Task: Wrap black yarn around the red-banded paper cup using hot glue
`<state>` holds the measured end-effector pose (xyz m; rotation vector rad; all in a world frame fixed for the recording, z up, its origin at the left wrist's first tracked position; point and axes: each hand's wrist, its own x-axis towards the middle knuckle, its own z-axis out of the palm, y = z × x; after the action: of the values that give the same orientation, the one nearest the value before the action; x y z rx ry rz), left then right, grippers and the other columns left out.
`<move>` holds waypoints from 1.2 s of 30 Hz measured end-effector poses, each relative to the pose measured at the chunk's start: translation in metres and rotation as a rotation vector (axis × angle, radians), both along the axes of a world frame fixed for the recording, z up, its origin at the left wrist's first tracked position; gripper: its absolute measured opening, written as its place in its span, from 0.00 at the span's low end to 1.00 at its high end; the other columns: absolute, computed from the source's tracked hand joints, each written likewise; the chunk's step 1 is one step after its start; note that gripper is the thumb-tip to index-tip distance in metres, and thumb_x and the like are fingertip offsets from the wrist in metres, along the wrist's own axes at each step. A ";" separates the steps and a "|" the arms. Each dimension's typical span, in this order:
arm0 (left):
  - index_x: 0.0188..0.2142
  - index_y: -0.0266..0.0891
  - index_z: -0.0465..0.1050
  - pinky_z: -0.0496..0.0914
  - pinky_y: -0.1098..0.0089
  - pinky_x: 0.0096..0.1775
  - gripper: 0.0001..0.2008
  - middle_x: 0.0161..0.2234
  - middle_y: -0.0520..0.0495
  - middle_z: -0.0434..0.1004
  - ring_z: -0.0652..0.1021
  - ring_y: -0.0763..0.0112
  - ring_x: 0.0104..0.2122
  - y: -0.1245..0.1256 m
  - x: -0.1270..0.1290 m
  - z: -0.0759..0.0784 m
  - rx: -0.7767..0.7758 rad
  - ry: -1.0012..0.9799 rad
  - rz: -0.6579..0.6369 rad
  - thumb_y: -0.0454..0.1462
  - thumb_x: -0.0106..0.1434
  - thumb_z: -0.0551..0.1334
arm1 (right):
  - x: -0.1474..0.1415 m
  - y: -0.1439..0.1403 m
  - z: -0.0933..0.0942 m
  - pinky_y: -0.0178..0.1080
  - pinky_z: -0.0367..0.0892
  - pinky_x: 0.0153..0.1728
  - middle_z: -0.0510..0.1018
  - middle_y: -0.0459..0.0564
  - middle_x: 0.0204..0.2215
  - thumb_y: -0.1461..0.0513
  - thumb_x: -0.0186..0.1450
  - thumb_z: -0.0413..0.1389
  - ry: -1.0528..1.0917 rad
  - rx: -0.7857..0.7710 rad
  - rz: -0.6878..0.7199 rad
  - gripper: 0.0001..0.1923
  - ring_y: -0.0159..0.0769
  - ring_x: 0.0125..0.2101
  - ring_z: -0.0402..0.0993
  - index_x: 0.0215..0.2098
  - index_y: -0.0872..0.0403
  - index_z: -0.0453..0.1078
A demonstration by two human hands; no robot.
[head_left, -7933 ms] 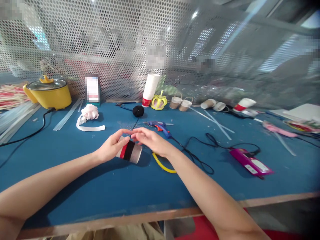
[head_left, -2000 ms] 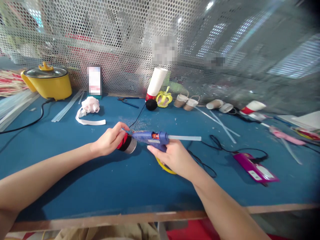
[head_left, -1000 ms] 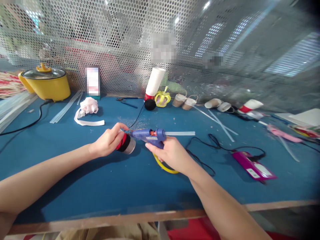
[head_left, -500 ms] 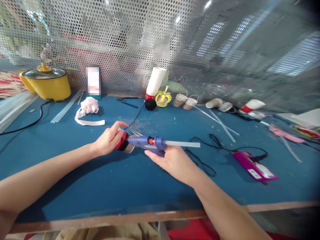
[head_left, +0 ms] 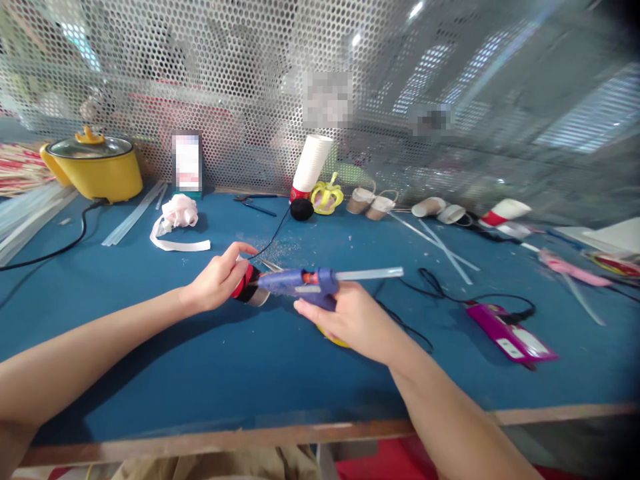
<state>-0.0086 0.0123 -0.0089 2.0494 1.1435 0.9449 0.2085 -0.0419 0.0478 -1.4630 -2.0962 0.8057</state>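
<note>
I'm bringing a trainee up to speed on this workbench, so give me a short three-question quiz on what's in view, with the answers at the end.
1. What tool is in the person's right hand?
2. True or false: the yellow pot at the back is uncovered.
3. How many small brown buckets stand upright along the back?

Key:
1. A blue glue gun.
2. False; its lid is on.
3. Two.

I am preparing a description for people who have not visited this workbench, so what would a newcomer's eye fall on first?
Probably the blue glue gun in the right hand, at the centre, pointed at the red-and-black-banded cup in the left hand. Next, perhaps, the yellow electric pot at back left and the purple power strip on the right.
</note>
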 end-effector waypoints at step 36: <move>0.52 0.36 0.55 0.60 0.75 0.25 0.16 0.19 0.58 0.60 0.64 0.78 0.19 -0.013 0.000 0.005 0.161 -0.070 -0.110 0.36 0.66 0.47 | -0.056 0.074 -0.030 0.33 0.60 0.32 0.69 0.41 0.22 0.52 0.48 0.61 0.745 -0.245 0.003 0.16 0.27 0.25 0.64 0.23 0.55 0.66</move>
<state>-0.0087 -0.0003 -0.0043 2.1640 0.9344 1.0757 0.1523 0.0317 0.0174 -1.0284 -1.4675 1.3875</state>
